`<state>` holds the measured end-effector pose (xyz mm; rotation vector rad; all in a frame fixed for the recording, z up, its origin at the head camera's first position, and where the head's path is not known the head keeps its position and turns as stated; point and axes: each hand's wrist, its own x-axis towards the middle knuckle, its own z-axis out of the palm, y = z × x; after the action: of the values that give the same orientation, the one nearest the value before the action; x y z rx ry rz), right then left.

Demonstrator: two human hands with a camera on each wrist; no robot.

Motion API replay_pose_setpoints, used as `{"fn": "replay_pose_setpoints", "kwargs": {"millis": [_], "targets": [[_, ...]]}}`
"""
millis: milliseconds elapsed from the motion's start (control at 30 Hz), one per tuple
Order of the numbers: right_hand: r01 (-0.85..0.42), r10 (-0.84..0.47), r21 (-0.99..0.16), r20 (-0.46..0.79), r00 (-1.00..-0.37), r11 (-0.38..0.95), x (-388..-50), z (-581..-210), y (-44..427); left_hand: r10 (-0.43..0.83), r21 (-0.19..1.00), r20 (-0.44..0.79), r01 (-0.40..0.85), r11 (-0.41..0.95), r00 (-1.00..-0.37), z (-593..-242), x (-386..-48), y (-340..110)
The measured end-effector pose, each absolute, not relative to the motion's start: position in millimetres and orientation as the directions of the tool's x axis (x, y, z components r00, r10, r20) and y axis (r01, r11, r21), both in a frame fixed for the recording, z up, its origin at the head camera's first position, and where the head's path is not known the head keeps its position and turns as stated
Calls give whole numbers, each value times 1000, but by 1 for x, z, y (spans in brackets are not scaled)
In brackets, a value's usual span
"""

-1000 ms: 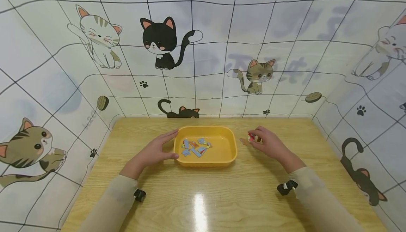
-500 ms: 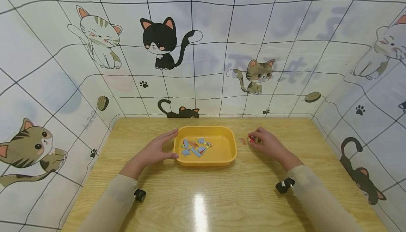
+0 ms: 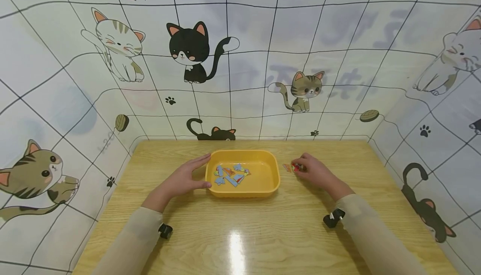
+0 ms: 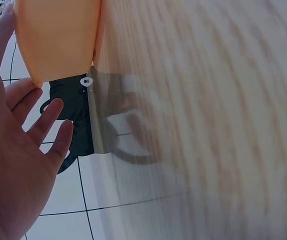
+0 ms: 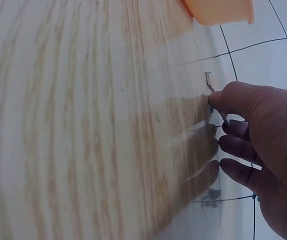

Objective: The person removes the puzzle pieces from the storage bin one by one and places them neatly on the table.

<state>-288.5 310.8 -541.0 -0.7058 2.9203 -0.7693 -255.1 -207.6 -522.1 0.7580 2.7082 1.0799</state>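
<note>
In the head view, my left hand [image 3: 183, 179] rests against the left end of a yellow plastic tray [image 3: 267, 189], thumb and index finger spread along its rim. Several flat, light blue puzzle pieces [image 3: 231, 180] with coloured prints lie in the tray's left half. Right of the tray, my right hand [image 3: 317, 171] pinches a small red puzzle piece [image 3: 295, 168] between thumb and fingertips, close to the tabletop. Just left of it lies an orange puzzle piece [image 3: 287, 167]; whether the two touch, I cannot tell. The right wrist view shows the held piece [image 5: 210, 81] edge-on.
The wooden table [image 3: 203, 237] ends at a wall [image 3: 248, 99] with cat drawings and grid lines, which also runs along both sides. Light glares off the tabletop near the front. Each wrist wears a small black camera [image 3: 333, 218].
My right hand has moved slightly left, bringing the red puzzle piece up to the orange one. The left hand and the tray have stayed put.
</note>
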Motion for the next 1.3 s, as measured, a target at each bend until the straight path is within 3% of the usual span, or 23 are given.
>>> {"fn": "replay_pose_setpoints", "kwargs": {"millis": [667, 1300], "targets": [[-354, -412, -554, 21, -911, 753, -294, -546, 315, 505, 669, 67, 414, 617, -861, -521, -255, -208], [-448, -434, -551, 165, -886, 704, -284, -523, 300, 505, 664, 61, 413, 624, -861, -519, -255, -208]]}}
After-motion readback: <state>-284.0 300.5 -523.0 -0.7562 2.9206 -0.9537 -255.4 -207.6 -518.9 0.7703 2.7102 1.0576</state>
